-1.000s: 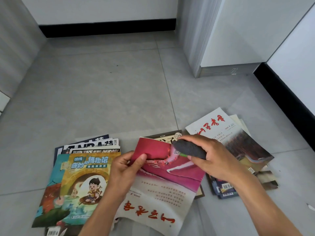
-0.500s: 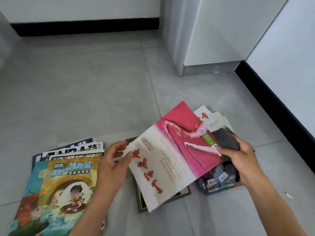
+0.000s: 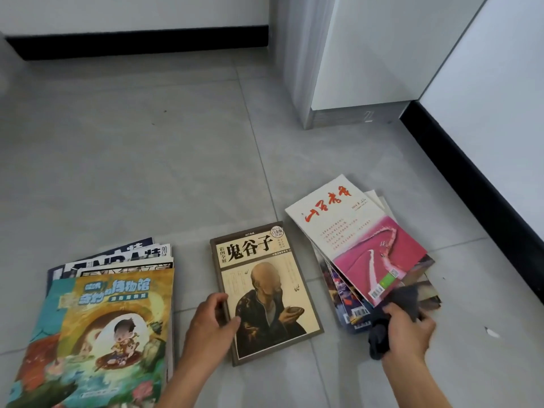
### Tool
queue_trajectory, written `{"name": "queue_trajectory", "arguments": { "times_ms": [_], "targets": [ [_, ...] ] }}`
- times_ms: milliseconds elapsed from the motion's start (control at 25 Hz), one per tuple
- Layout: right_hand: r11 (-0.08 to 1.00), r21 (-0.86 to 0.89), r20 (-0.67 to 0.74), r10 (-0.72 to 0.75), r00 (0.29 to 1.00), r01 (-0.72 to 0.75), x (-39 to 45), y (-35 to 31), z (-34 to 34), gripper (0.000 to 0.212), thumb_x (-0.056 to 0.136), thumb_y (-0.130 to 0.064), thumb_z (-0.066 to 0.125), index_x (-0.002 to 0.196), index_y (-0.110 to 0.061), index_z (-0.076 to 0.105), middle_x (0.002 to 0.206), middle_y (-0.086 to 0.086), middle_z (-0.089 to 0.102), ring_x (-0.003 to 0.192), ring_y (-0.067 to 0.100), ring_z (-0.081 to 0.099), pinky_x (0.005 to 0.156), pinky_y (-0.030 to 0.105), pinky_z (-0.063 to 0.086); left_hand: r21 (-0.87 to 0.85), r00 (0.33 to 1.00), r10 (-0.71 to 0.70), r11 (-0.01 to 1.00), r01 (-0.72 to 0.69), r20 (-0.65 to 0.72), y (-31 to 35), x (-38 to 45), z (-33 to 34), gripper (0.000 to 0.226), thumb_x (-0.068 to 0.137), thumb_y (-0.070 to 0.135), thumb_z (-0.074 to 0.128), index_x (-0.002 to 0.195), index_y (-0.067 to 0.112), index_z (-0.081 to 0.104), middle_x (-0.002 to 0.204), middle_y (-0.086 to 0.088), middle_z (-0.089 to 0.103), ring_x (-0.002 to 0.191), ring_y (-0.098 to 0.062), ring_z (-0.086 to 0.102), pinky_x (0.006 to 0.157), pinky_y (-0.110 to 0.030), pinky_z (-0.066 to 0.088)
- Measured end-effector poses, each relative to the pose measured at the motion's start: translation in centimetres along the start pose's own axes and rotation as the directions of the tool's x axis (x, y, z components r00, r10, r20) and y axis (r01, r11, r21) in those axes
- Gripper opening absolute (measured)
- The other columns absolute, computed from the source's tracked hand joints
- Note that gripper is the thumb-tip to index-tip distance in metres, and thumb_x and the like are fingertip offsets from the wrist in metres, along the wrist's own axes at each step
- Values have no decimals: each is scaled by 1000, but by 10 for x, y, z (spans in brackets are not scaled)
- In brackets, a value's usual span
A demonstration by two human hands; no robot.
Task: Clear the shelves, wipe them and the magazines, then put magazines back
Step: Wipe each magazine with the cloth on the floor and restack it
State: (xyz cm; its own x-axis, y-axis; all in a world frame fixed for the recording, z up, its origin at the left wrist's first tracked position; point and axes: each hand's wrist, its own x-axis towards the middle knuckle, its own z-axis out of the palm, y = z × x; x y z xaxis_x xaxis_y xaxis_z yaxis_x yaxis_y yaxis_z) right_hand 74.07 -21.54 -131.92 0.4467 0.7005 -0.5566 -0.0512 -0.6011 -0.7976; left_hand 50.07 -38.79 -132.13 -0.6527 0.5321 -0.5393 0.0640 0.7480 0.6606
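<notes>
On the grey floor lie three groups of magazines. A brown-framed book with a bald seated figure (image 3: 265, 290) lies in the middle. My left hand (image 3: 212, 322) grips its left edge, thumb on the cover. At the right a white and pink magazine (image 3: 353, 240) tops a fanned pile (image 3: 347, 307). My right hand (image 3: 407, 331) holds a dark grey cloth (image 3: 382, 337) at that pile's near corner. A colourful cartoon magazine (image 3: 100, 328) tops the left stack.
A grey cabinet base (image 3: 338, 116) stands at the back right, beside a white wall with black skirting (image 3: 471, 178). More skirting (image 3: 132, 42) runs along the far wall. Grey floor tiles (image 3: 147, 157) stretch beyond the magazines.
The white and pink magazine went from between my hands onto the right pile. My left hand moved onto the brown book's edge. My right hand still holds the cloth.
</notes>
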Motion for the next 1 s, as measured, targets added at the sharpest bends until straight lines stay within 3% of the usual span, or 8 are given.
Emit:
{"name": "queue_trajectory", "arguments": {
  "times_ms": [120, 200, 320, 440, 560, 680, 880, 1000],
  "targets": [
    [957, -210, -6, -207, 978, 202, -48, 19, -18, 56, 79, 0, 74, 118, -30, 47, 120, 14, 61, 92, 34, 61, 82, 40, 54, 43, 1000, 12, 999, -13, 17, -3, -2, 5, 65, 84, 18, 73, 135, 37, 37, 133, 6, 56, 118, -17, 56, 98, -36, 52],
    [862, -241, 217, -400, 890, 446, -73, 22, -16, 64, 72, 3, 82, 111, -39, 53, 117, 10, 64, 92, 36, 63, 78, 44, 59, 53, 999, 44, 998, -45, 23, -4, -1, 7, 77, 85, 19, 73, 144, 40, 28, 137, 10, 49, 124, -15, 52, 103, -38, 49],
    [515, -228, 583, -607, 540, 826, -85, 18, 19, 66, 68, 5, 84, 121, -26, 61, 125, 1, 57, 105, 29, 59, 79, 34, 58, 63, 995, 81, 994, -85, 54, -8, -3, 6, 82, 91, 22, 67, 153, 40, 16, 129, 14, 41, 122, -9, 49, 103, -30, 46],
    [47, -273, 786, -565, 251, 961, -82, 38, 71, 65, 70, -16, 88, 127, -14, 58, 133, 7, 53, 116, 31, 57, 88, 45, 57, 103, 990, 120, 987, -127, 70, -17, -1, 2, 81, 93, 23, 64, 155, 40, 14, 127, 13, 43, 116, -5, 51, 103, -25, 47],
    [-139, -367, 860, -427, 278, 920, -83, 80, 89, 55, 94, -55, 53, 138, -22, 49, 147, 5, 46, 130, 32, 49, 99, 51, 48, 147, 983, 157, 974, -170, 98, -21, 5, -6, 79, 92, 27, 65, 153, 42, 16, 128, 14, 46, 118, -5, 49, 99, -22, 43],
    [-192, -316, 902, -363, 232, 929, -86, 109, 80, 58, 102, -54, 18, 149, -27, 39, 155, 5, 41, 142, 29, 41, 116, 46, 30, 208, 976, 218, 954, -217, 17, -25, 16, -13, 69, 90, 33, 67, 147, 46, 30, 127, 18, 48, 127, -7, 40, 105, -21, 33],
    [-394, -58, 965, -258, -49, 917, -66, 95, 85, 49, 102, -47, 26, 148, -38, 39, 156, -2, 38, 138, 23, 47, 113, 43, 25, 328, 970, 242, 919, -220, -27, -22, 37, -24, 49, 87, 39, 70, 132, 50, 50, 158, 9, 26, 148, -16, 16, 123, -35, 15],
    [-256, -167, 927, -371, 63, 952, -55, 71, 129, 50, 102, -44, 32, 150, -34, 38, 163, -6, 25, 150, 22, 25, 121, 46, 26, 317, 973, 228, 922, -223, 21, -24, 38, -23, 51, 89, 42, 66, 133, 54, 43, 159, 12, 26, 149, -15, 13, 122, -35, 11]
  ]
}}
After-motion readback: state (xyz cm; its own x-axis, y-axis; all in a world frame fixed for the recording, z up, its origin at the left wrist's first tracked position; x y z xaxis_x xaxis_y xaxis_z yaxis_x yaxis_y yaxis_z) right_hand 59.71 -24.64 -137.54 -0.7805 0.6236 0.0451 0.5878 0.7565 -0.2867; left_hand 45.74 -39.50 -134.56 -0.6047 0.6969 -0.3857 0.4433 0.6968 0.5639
